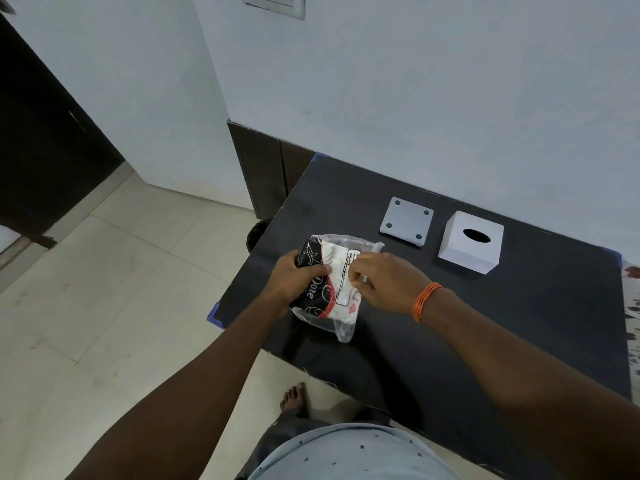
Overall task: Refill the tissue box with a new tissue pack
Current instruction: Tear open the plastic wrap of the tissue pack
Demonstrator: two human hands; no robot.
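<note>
A plastic-wrapped tissue pack (337, 263), black, white and red, lies on the black table (485, 323) near its left front corner. My left hand (298, 280) grips the pack's black left side. My right hand (384, 282) pinches the wrapper on its white right side. The white cube tissue box (457, 252) with an oval slot on top stands to the right, further back. Its white base plate (407, 221), with dark round pads at its corners, lies flat to the left of the box. Both are apart from my hands.
The table stands against a pale wall (415, 81). A dark round bin (258, 233) sits on the tiled floor just left of the table. A patterned cloth (632, 292) shows at the right edge. My bare foot (294, 398) is under the table's front edge.
</note>
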